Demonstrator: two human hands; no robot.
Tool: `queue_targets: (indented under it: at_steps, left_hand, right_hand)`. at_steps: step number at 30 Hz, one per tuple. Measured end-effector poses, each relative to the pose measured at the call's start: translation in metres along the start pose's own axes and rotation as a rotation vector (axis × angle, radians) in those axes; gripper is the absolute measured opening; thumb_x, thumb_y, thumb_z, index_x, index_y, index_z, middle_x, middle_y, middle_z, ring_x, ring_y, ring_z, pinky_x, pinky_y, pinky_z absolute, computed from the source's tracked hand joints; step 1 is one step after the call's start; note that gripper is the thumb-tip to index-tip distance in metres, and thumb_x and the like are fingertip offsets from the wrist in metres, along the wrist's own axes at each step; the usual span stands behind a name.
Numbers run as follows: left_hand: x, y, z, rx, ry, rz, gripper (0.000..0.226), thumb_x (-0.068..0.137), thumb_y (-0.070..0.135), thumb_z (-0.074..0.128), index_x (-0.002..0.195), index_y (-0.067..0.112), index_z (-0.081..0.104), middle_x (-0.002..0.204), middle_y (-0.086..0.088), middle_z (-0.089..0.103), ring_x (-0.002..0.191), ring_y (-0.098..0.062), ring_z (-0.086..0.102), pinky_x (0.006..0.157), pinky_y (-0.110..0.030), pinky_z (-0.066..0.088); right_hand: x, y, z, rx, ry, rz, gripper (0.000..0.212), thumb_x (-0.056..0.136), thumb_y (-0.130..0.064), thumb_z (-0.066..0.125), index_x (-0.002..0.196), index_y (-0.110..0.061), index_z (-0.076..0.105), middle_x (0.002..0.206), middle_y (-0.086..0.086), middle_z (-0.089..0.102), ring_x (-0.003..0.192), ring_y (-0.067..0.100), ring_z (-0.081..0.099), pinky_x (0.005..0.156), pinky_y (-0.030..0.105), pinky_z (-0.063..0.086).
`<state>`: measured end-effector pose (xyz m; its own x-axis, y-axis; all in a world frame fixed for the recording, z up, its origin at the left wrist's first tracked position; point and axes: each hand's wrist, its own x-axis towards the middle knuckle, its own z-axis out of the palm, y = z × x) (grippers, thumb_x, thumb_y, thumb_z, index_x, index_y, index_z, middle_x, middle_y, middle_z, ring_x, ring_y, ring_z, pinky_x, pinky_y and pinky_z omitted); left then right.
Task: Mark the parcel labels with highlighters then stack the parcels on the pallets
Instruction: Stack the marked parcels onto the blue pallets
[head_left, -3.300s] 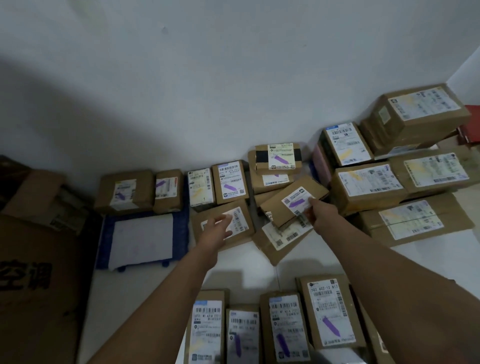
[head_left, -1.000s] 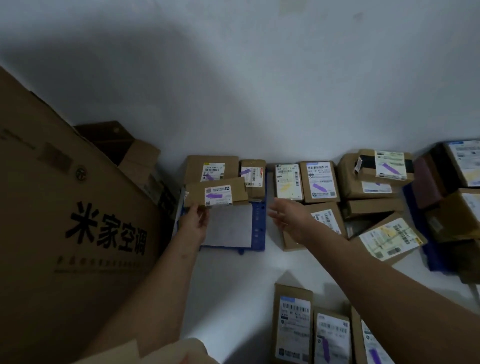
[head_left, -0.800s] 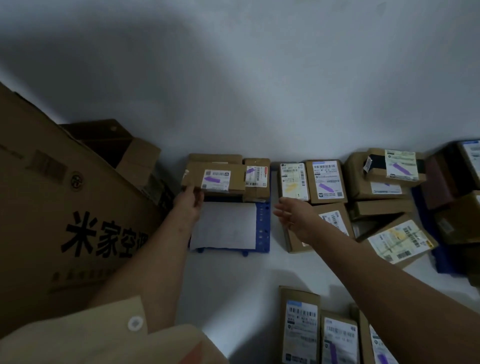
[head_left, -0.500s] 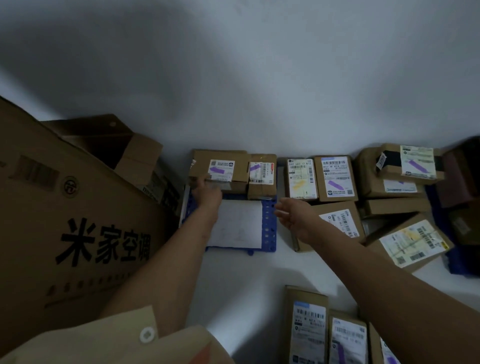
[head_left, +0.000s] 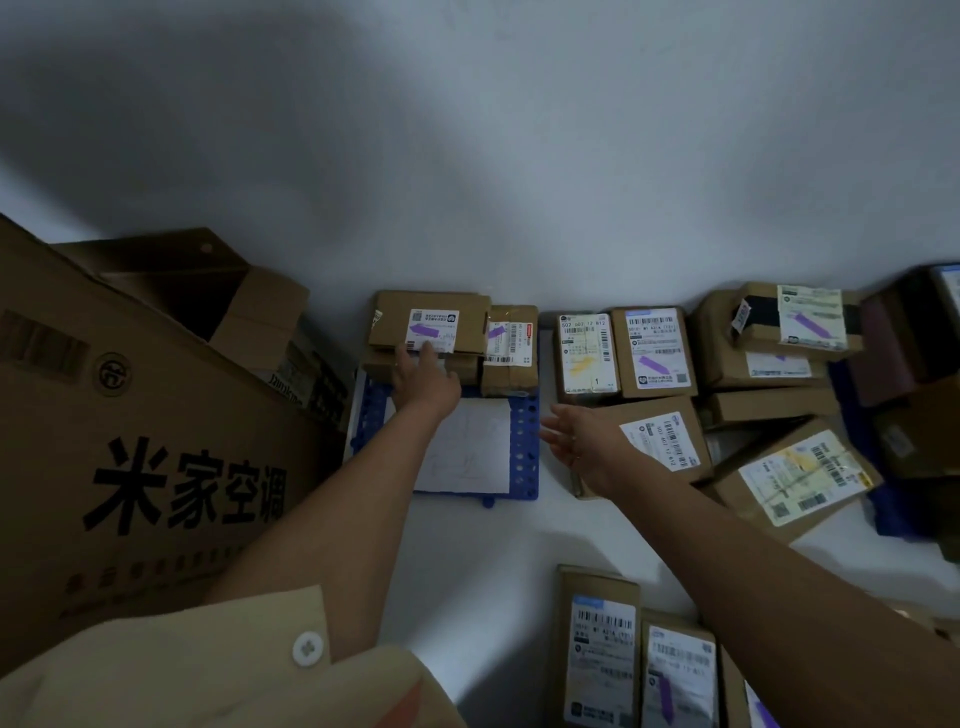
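Two hands, left hand touching one stacked parcel.

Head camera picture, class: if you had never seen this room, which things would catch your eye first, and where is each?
First, the big cardboard box with bold black characters filling the left side. Next, the left hand resting its fingers on a purple-marked parcel stacked at the back of the blue pallet, near the wall. The right hand hovers open beside the pallet, empty.
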<state>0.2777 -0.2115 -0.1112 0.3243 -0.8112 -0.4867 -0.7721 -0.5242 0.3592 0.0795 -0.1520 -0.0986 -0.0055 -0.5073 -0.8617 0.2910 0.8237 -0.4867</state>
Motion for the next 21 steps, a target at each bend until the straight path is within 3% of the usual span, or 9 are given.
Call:
queue_targets:
  at_steps: [8, 13, 17, 21]
  left_hand:
    - [-0.035, 0.004, 0.035, -0.087, 0.051, 0.204, 0.062, 0.097, 0.018, 0.056, 0.152, 0.021, 0.027, 0.164, -0.001, -0.007, 0.15, -0.03, 0.008, 0.12, -0.044, 0.024]
    - [-0.071, 0.022, 0.069, -0.082, 0.025, 0.411, 0.057, 0.094, 0.008, 0.058, 0.147, 0.02, 0.038, 0.163, 0.003, -0.001, 0.148, -0.026, 0.016, 0.115, -0.035, 0.027]
    - [-0.095, 0.036, 0.094, -0.055, -0.031, 0.463, 0.057, 0.093, 0.003, 0.057, 0.146, 0.018, 0.041, 0.164, 0.002, 0.001, 0.147, -0.027, 0.018, 0.116, -0.039, 0.03]
    - [-0.118, 0.057, 0.113, -0.057, -0.073, 0.506, 0.055, 0.093, 0.004, 0.056, 0.145, 0.016, 0.042, 0.165, -0.001, -0.001, 0.15, -0.025, 0.01, 0.12, -0.04, 0.025]
  right_hand:
    - [-0.015, 0.01, -0.029, 0.013, 0.012, -0.039, 0.025, 0.099, -0.016, 0.053, 0.122, -0.008, 0.059, 0.112, 0.01, 0.065, 0.088, 0.015, 0.064, 0.066, 0.023, 0.048]
    - [-0.025, 0.012, -0.068, 0.081, 0.049, -0.05, 0.009, 0.099, -0.018, 0.054, 0.104, -0.014, 0.061, 0.106, 0.008, 0.067, 0.09, 0.017, 0.065, 0.07, 0.024, 0.051]
    - [-0.03, 0.012, -0.109, 0.138, 0.074, -0.057, 0.019, 0.1, -0.019, 0.055, 0.117, -0.011, 0.058, 0.108, 0.008, 0.068, 0.094, 0.018, 0.066, 0.068, 0.025, 0.051]
    - [-0.034, 0.01, -0.152, 0.128, 0.149, -0.117, 0.019, 0.098, -0.015, 0.055, 0.115, -0.011, 0.061, 0.109, 0.011, 0.068, 0.09, 0.017, 0.067, 0.065, 0.024, 0.052]
